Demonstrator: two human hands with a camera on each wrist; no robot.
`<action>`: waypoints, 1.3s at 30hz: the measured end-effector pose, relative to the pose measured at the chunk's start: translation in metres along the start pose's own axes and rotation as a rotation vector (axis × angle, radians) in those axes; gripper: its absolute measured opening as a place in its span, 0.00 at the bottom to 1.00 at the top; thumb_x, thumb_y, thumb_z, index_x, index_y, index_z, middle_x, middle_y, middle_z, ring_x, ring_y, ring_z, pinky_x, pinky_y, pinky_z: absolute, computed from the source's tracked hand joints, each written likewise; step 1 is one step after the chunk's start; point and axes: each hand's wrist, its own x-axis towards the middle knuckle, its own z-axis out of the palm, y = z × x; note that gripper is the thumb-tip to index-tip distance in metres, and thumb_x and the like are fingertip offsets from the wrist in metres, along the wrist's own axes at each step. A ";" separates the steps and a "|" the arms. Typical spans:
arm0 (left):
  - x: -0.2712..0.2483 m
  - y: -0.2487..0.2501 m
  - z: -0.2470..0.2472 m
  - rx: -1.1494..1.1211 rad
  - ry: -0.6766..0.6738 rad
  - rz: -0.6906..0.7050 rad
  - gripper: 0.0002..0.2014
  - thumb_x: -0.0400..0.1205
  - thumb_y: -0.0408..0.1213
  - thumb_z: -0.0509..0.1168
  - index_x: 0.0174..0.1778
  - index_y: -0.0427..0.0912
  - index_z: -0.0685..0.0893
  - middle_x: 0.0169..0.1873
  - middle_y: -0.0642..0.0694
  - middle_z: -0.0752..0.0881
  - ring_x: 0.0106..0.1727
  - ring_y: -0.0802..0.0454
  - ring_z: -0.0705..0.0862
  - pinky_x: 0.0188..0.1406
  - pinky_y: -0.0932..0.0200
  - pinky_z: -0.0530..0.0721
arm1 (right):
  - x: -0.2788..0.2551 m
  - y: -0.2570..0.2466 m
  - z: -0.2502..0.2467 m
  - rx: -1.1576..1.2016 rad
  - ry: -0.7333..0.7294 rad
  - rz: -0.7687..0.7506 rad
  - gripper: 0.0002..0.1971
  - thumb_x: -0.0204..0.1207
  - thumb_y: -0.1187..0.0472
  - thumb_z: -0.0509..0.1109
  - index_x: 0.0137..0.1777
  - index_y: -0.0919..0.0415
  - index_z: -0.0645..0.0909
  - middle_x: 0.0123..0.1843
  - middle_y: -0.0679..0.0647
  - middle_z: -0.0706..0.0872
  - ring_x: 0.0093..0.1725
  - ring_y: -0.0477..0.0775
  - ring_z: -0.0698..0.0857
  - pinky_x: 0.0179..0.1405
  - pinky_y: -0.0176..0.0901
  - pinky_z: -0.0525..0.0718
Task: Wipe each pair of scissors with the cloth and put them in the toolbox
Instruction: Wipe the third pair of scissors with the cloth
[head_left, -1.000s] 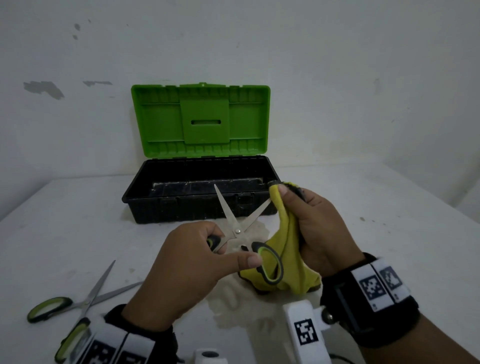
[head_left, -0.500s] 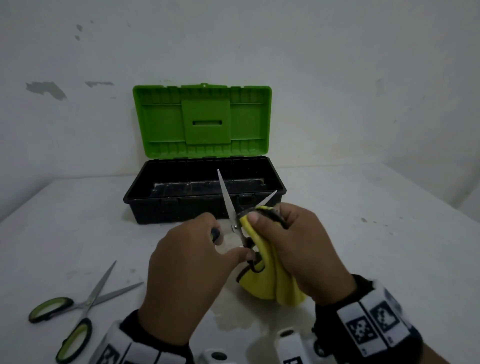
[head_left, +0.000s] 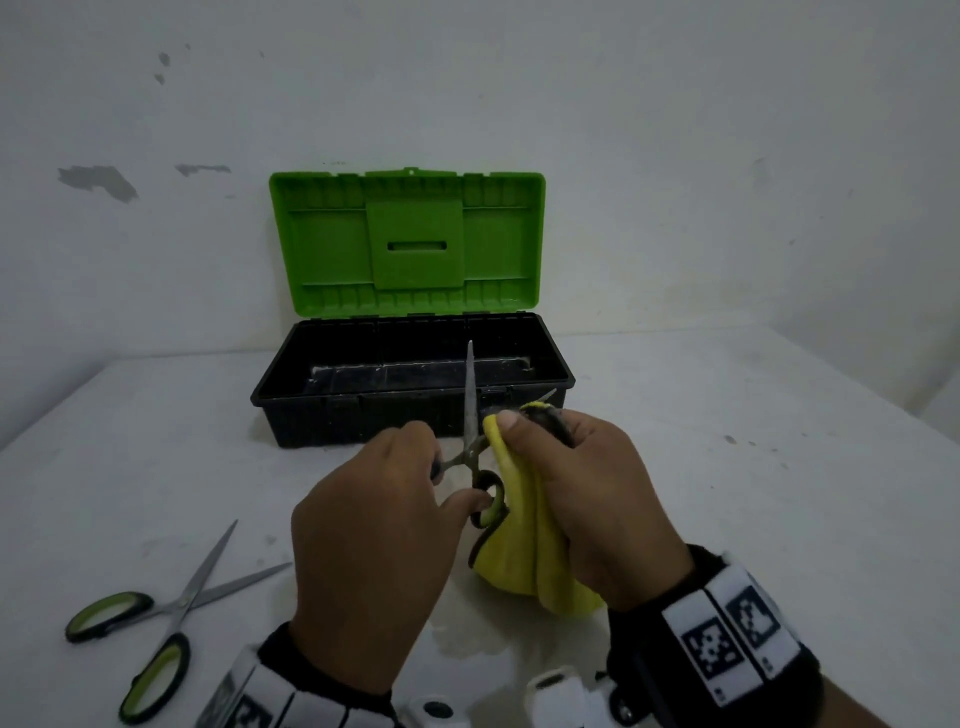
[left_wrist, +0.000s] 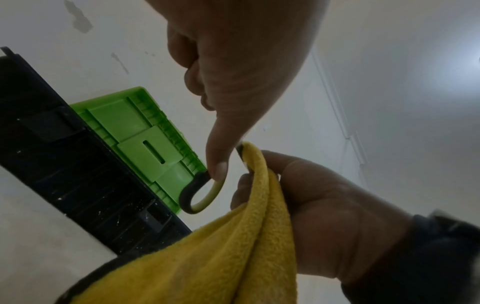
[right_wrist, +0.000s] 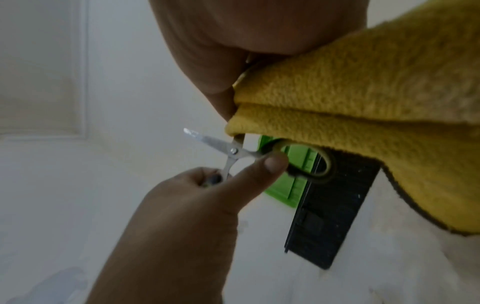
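Head view showed the left hand (head_left: 374, 525) curled round one handle of the steel-bladed scissors with black-and-green loop handles (head_left: 471, 415), thumb pressed against the free loop (head_left: 491, 501). Scissors were spread open: one blade ran toward 12 o'clock, tip in front of the near wall of the open black plastic toolbox with the upright green lid (head_left: 410, 410); the other blade ran toward 2 o'clock and was buried in the folded yellow fleece cloth (head_left: 519, 551), only its tip showing past the knuckles. Right hand (head_left: 587, 499) was closed on that cloth, thumb and fingers pinching it round the wrapped blade close to the pivot. Key relation, my read: the wrapped blade's long axis pointed away from the right palm toward 2 o'clock, so the wipe stroke should run along it, pivot to tip, with the left hand as anchor. Right wrist view confirmed the blade entering the cloth fold (right_wrist: 337, 115) just beside the pivot screw (right_wrist: 234, 151). Toolbox sat at 12 o'clock from both hands, near, tub appearing empty. A second matching pair of green-handled scissors (head_left: 171, 613) lay open on the white table (head_left: 727, 519) at 8 o'clock, nearer the left hand, untouched. Risk: cloth slipping off the edge mid-stroke.
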 end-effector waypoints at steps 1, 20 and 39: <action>0.000 -0.001 0.001 -0.003 0.002 0.010 0.25 0.58 0.55 0.84 0.31 0.48 0.74 0.24 0.54 0.74 0.21 0.56 0.71 0.19 0.66 0.66 | -0.002 -0.002 0.001 0.010 -0.023 0.015 0.13 0.77 0.51 0.76 0.46 0.63 0.91 0.40 0.61 0.93 0.37 0.59 0.92 0.31 0.48 0.91; 0.001 -0.007 0.000 -0.033 -0.027 -0.034 0.26 0.57 0.57 0.84 0.31 0.50 0.74 0.24 0.55 0.75 0.22 0.58 0.72 0.20 0.71 0.63 | 0.002 0.006 -0.001 0.042 0.092 -0.001 0.19 0.77 0.48 0.77 0.44 0.69 0.88 0.35 0.67 0.86 0.32 0.57 0.81 0.33 0.49 0.86; 0.003 -0.007 -0.002 -0.416 -0.198 -0.307 0.25 0.53 0.63 0.81 0.26 0.50 0.76 0.21 0.53 0.76 0.24 0.59 0.73 0.23 0.66 0.67 | 0.004 0.007 -0.017 0.006 -0.061 -0.145 0.18 0.70 0.49 0.80 0.43 0.67 0.90 0.39 0.71 0.89 0.35 0.57 0.84 0.36 0.60 0.86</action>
